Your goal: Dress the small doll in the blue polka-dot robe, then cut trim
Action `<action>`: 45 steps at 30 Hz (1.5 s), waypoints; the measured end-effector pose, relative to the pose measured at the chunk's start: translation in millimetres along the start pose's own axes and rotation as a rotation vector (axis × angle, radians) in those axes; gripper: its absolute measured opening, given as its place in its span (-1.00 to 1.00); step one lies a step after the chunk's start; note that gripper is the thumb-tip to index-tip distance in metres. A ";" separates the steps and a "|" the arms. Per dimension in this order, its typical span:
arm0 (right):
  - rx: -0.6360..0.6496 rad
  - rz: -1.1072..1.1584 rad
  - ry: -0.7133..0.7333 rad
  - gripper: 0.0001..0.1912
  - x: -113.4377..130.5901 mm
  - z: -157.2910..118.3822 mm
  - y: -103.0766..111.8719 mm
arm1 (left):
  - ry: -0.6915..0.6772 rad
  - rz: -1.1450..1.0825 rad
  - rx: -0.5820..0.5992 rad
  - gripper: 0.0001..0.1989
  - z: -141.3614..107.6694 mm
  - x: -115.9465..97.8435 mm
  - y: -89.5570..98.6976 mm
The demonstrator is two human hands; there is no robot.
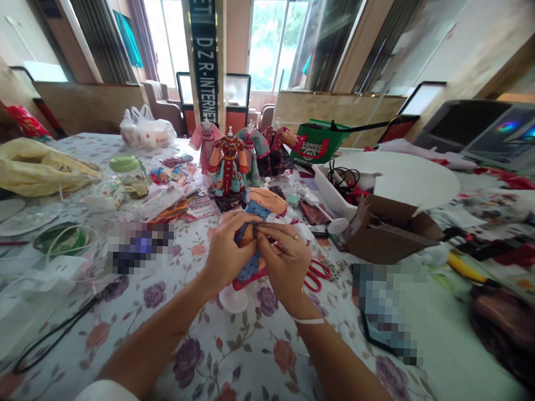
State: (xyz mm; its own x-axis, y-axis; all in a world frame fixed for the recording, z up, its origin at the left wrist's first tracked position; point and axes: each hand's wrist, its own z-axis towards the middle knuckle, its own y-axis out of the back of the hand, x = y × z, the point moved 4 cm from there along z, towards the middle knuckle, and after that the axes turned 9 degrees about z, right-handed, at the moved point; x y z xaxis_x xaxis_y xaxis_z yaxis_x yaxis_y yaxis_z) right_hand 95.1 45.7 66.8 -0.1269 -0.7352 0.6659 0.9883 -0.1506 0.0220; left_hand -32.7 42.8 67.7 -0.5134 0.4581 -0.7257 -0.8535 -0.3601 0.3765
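Note:
A small doll dress in blue and orange, with a red hem, stands over a round white base in front of me. My left hand is closed around its left side, thumb and fingers at a dark blue strip near the top. From the other side, my right hand pinches the same strip, fingertips almost meeting those of the left. The fingers hide most of the dress's middle. Red-handled scissors lie just right of my right hand, beside a small heap of beads or chain.
Several dressed doll stands are grouped behind my hands. To the right are a cardboard box, a white tray with cables and a green bag. A lidded jar, packets and white chargers lie left on the flowered tablecloth.

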 end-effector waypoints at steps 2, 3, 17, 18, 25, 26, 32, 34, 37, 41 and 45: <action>0.022 -0.029 0.052 -0.83 1.9 1.7 0.2 | 0.004 -0.009 0.007 -0.69 0.1 0.6 0.0; 0.037 -0.040 0.076 -0.83 3.0 2.9 0.3 | 0.006 -0.012 0.011 -0.68 0.1 1.0 -0.1; 0.356 -0.310 0.450 -0.80 23.0 17.4 6.5 | 0.010 -0.011 0.041 -0.56 -0.9 0.2 4.4; 0.372 -0.315 0.466 -0.81 24.0 17.5 7.6 | 0.003 -0.012 0.052 -0.56 -0.8 -0.3 4.3; 0.425 -0.357 0.490 -0.74 21.6 12.7 12.3 | -0.022 -0.030 0.109 -0.57 4.8 -1.6 9.3; 0.427 -0.375 0.501 -0.71 20.8 11.6 12.2 | -0.030 -0.038 0.113 -0.56 6.0 -2.0 10.9; 0.517 -0.491 0.589 -0.74 21.7 6.8 7.1 | -0.048 -0.052 0.135 -0.59 11.1 -2.9 17.8; 0.551 -0.547 0.610 -0.76 22.0 4.3 4.1 | -0.040 -0.058 0.135 -0.60 11.8 -2.1 19.0; 0.556 -0.625 0.677 -0.78 20.0 -1.6 0.8 | -0.041 -0.038 0.136 -0.59 12.1 -1.0 19.9; 0.523 -0.664 0.782 -0.82 14.4 -9.0 -0.1 | -0.056 -0.028 0.140 -0.57 12.2 -0.4 19.7; 0.532 -0.612 0.742 -0.81 9.4 -9.2 1.9 | -0.040 -0.036 0.131 -0.56 12.5 1.4 20.8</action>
State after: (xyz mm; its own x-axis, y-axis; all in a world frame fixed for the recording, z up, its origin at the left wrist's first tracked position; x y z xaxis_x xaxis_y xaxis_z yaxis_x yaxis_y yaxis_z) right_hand 95.0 32.4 66.3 -0.4508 -0.8747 -0.1779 0.6281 -0.4524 0.6331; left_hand -52.3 46.1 81.7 -0.4829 0.5018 -0.7176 -0.8745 -0.2349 0.4243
